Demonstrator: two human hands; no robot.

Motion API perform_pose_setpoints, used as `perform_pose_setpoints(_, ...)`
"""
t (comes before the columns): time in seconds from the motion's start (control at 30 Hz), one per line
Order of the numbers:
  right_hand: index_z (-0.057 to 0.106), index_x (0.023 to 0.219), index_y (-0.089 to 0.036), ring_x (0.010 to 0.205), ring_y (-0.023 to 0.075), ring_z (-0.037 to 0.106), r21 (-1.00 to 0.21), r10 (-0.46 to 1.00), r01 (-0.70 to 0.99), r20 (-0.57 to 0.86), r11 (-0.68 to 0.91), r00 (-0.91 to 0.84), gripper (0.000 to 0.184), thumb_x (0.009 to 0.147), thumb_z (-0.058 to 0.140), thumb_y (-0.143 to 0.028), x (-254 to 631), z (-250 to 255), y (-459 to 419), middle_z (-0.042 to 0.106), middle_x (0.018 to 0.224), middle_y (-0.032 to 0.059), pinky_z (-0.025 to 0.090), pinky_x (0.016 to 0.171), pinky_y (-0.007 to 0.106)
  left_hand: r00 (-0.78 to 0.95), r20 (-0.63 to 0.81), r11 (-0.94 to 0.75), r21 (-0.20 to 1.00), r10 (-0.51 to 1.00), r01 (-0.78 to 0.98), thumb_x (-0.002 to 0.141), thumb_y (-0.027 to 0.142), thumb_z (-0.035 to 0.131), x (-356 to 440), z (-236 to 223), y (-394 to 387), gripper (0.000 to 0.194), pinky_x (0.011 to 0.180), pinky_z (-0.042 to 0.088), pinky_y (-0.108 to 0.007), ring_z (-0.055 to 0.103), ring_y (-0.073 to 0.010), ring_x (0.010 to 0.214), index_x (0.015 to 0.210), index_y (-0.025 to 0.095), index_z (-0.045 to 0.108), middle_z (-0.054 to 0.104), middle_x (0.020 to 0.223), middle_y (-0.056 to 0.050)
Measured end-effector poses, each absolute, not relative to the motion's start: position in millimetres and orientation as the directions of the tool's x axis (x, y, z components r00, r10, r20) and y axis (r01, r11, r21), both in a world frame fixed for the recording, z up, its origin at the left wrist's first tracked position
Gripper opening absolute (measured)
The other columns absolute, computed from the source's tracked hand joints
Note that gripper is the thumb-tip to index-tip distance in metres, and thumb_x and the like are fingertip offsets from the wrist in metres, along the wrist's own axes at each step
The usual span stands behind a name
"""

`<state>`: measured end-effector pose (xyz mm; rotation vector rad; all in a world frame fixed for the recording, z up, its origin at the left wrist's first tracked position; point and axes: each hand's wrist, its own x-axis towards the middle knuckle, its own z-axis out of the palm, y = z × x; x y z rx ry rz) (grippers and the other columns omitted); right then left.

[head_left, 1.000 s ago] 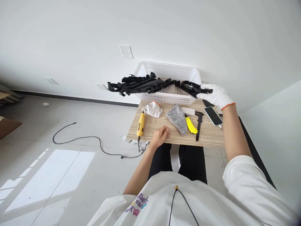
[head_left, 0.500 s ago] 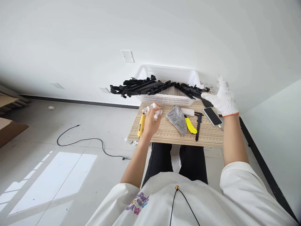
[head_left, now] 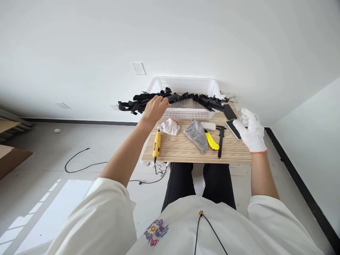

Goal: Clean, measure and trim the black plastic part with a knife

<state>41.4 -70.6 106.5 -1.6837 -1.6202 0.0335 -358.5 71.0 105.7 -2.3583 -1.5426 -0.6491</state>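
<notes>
My bare left hand (head_left: 154, 108) reaches to the far left of the small wooden table (head_left: 186, 152) and closes on the long black plastic parts (head_left: 138, 102) that stick out over the left rim of the white basket (head_left: 186, 85). My right hand (head_left: 251, 131), in a white knit glove, hovers with fingers spread over the table's right side, just beside a phone (head_left: 232, 128). More black parts (head_left: 209, 102) lie across the basket's right rim.
On the table lie a yellow rotary tool (head_left: 157, 144), a spare white glove (head_left: 169, 126), a grey cloth (head_left: 197, 134), a yellow cutter (head_left: 211, 141) and a black caliper (head_left: 220, 141). A black cable (head_left: 87, 163) runs over the floor at left. The wall stands right behind the basket.
My left hand rose from the table's front edge, passed the white glove and now grips the black parts at the basket's left. My right hand left the black parts and drew back beside the phone.
</notes>
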Motion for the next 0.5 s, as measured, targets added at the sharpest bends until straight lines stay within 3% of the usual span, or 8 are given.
perform_pose_setpoints(0.1, 0.055, 0.144, -0.028, 0.113, 0.031, 0.071, -0.544, 0.87, 0.834, 0.45, 0.091, 0.199, 0.059, 0.09, 0.064, -0.05, 42.5, 100.8, -77.4, 0.063, 0.141, 0.0117, 0.051, 0.107, 0.057, 0.386, 0.502, -0.468, 0.044, 0.774, 0.882, 0.103, 0.041, 0.042, -352.8, 114.1, 72.6, 0.03, 0.092, 0.054, -0.049, 0.065, -0.0327, 0.102, 0.095, 0.017, 0.059, 0.064, 0.091, -0.015)
perform_pose_setpoints(0.27, 0.057, 0.143, -0.025, 0.114, 0.0305, 0.071, -0.552, 0.86, 0.825, 0.474, 0.122, 0.19, 0.061, 0.088, 0.066, -0.05, 38.3, 92.7, -85.7, 0.061, 0.144, 0.0125, 0.054, 0.106, 0.053, 0.49, 0.535, -0.559, -0.041, 0.688, 0.828, 0.107, 0.05, 0.024, -339.1, 149.3, 58.6, 0.047, 0.097, 0.054, -0.053, 0.063, -0.0337, 0.112, 0.094, 0.016, 0.054, 0.058, 0.092, -0.011)
perform_pose_setpoints(0.4, 0.059, 0.14, -0.025, 0.115, 0.0289, 0.07, -0.59, 0.843, 0.784, 0.508, 0.192, 0.176, 0.056, 0.089, 0.065, -0.048, 29.5, 87.7, -91.2, 0.061, 0.143, 0.0111, 0.055, 0.107, 0.051, 0.479, 0.621, -0.554, -0.086, 0.621, 0.828, 0.108, 0.057, 0.023, -340.9, 204.0, 12.7, 0.057, 0.091, 0.055, -0.054, 0.065, -0.0322, 0.111, 0.09, 0.012, 0.053, 0.053, 0.085, -0.006)
perform_pose_setpoints(0.5, 0.059, 0.14, -0.027, 0.113, 0.0278, 0.071, -0.602, 0.827, 0.76, 0.54, 0.247, 0.158, 0.054, 0.09, 0.065, -0.047, 15.6, 86.8, -94.1, 0.064, 0.139, 0.0103, 0.056, 0.107, 0.05, 0.454, 0.718, -0.511, -0.159, 0.527, 0.845, 0.107, 0.058, 0.029, -354.7, 234.2, -45.3, 0.059, 0.092, 0.05, -0.063, 0.066, -0.0314, 0.109, 0.096, 0.008, 0.058, 0.052, 0.086, -0.003)
